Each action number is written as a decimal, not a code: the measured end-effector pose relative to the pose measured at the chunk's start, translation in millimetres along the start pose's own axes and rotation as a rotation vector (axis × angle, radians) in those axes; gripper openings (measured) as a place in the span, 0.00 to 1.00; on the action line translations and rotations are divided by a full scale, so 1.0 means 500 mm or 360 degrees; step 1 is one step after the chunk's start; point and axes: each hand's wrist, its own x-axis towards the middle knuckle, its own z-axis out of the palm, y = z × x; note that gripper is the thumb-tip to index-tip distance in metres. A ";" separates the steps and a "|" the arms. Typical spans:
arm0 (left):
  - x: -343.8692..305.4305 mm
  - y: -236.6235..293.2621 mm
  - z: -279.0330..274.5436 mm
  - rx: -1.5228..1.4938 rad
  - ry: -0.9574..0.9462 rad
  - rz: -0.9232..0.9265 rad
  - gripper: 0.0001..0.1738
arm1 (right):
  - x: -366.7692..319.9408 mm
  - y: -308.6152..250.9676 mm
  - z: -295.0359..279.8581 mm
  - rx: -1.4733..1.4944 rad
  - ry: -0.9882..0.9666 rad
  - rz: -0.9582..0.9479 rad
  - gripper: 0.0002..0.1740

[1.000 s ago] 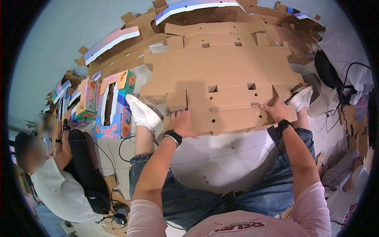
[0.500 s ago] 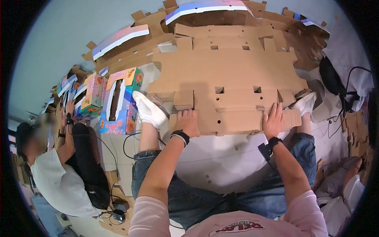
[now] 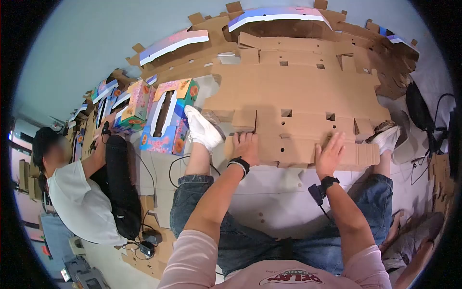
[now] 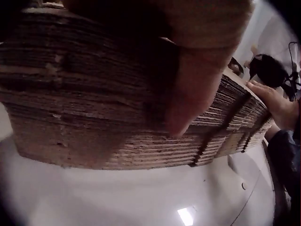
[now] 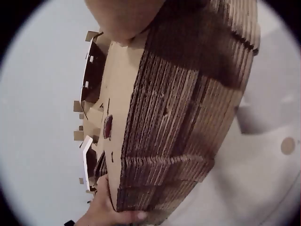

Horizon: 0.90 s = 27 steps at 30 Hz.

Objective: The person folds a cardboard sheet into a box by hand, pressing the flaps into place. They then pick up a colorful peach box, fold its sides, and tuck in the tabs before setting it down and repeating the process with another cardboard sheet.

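Legs in blue denim shorts (image 3: 193, 196) spread on the near side. The left hand (image 3: 246, 147) gripped the near edge of a thick stack of flat brown cardboard sheets (image 3: 298, 91), thumb against its side; the right hand (image 3: 330, 156) lay on top, straight-fingered, grasping nothing. A colourful fruit-printed carton (image 3: 155, 129) stood left on pale floor tiles (image 3: 260, 192); a blue-and-white cardboard strip (image 3: 279, 17) lay farthest.
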 end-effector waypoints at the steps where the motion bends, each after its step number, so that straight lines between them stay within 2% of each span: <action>1: 0.001 -0.001 0.003 -0.0013 -0.0033 -0.0008 0.50 | -0.001 -0.005 -0.011 -0.0177 -0.0147 -0.0307 0.42; 2: 0.003 -0.004 0.006 -0.0011 -0.0034 -0.0011 0.50 | -0.003 -0.011 -0.016 -0.0356 -0.0292 -0.0612 0.40; 3: 0.006 -0.007 0.011 0.0020 -0.0062 0.0000 0.55 | -0.011 -0.021 -0.008 -0.0354 -0.0293 -0.0611 0.40; 4: 0.006 -0.008 0.012 0.0052 -0.0091 0.0013 0.59 | -0.022 -0.036 0.006 -0.0100 -0.0426 -0.0644 0.39; 5: 0.004 -0.009 0.012 0.0054 -0.0093 0.0013 0.59 | -0.032 -0.053 0.015 0.0155 -0.0556 -0.0673 0.38; 8: 0.000 -0.017 -0.006 -0.0110 -0.0131 -0.0002 0.62 | -0.035 -0.090 -0.006 0.0045 -0.0530 -0.0614 0.38; 11: -0.004 -0.062 -0.030 -0.0342 -0.0114 0.0118 0.62 | -0.035 -0.088 -0.019 0.0015 -0.0555 -0.0639 0.39; 13: -0.004 -0.127 -0.048 -0.0828 -0.0065 0.0471 0.58 | -0.028 -0.081 -0.016 0.0014 -0.0596 -0.0707 0.40; 14: -0.034 -0.139 -0.114 -0.1153 -0.0013 0.0450 0.48 | -0.031 -0.081 -0.013 -0.0021 -0.0541 -0.0737 0.39; 16: -0.064 -0.226 -0.132 -0.1439 0.0247 0.0188 0.40 | -0.031 -0.084 -0.009 -0.0050 -0.0493 -0.0771 0.38; 18: -0.081 -0.315 -0.161 -0.1346 0.0475 -0.0288 0.35 | -0.017 -0.095 -0.009 -0.0076 -0.0601 -0.0770 0.32; 19: -0.081 -0.411 -0.115 -0.1219 0.0646 -0.0337 0.37 | -0.012 -0.105 -0.009 -0.0068 -0.0607 -0.0780 0.32; 20: -0.083 -0.502 -0.066 -0.1089 0.0813 -0.0383 0.38 | -0.003 -0.116 -0.007 -0.0029 -0.0722 -0.0652 0.29; 21: -0.102 -0.540 -0.068 -0.1311 0.0639 -0.0811 0.41 | 0.002 -0.124 -0.003 0.0005 -0.0833 -0.0521 0.27; 22: -0.117 -0.568 -0.065 -0.1524 0.0449 -0.1236 0.44 | -0.002 -0.127 0.002 0.0000 -0.0832 -0.0525 0.27; 23: -0.130 -0.594 -0.058 -0.1531 0.0452 -0.1235 0.44 | -0.012 -0.127 0.008 0.0061 -0.0648 -0.0554 0.26; 24: -0.141 -0.620 -0.040 -0.1181 0.0403 -0.1142 0.49 | -0.018 -0.128 0.013 0.0119 -0.0464 -0.0582 0.26; 25: -0.146 -0.643 -0.020 -0.0834 0.0348 -0.1042 0.54 | -0.018 -0.130 0.017 0.0109 -0.0464 -0.0586 0.26; 26: -0.145 -0.666 0.000 -0.0736 0.0294 -0.1079 0.58 | -0.018 -0.131 0.018 0.0095 -0.0474 -0.0600 0.27; 27: -0.138 -0.679 0.021 -0.0747 0.0281 -0.1078 0.58 | -0.020 -0.130 0.018 0.0076 -0.0489 -0.0611 0.27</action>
